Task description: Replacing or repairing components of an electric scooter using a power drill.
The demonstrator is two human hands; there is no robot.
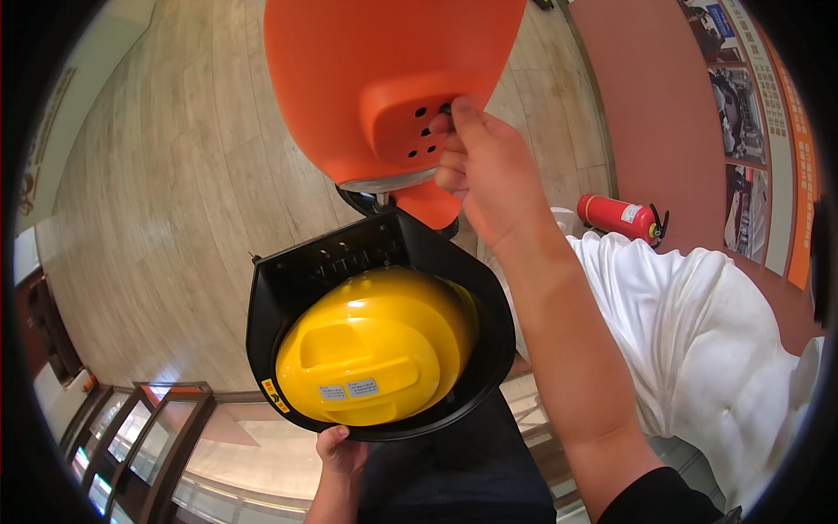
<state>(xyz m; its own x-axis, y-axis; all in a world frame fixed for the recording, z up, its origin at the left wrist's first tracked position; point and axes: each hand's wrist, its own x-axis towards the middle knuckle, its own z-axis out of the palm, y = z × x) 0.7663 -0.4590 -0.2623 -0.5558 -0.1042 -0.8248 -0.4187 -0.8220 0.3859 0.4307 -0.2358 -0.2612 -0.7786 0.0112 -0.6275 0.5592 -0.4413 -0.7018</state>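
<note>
The black holder (493, 349), yellow helmet (375, 332) cradled inside its rim, is best kept steady by the left hand (342, 451), clasping its near edge, while the right hand (489, 157), curled near the orange shell's (349, 70) holes, hold indiscernible, is moved gently.

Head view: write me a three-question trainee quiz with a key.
1. Whose thumb shows on the rim of the black holder: the left or the right hand's?
2. Fill in the colour: the hard hat inside the holder is ____.
3. Where is the right hand?
A: at the white cloth
B: at the orange plastic piece
C: at the fire extinguisher

Key: 1, the left hand's; 2, yellow; 3, B.
</note>
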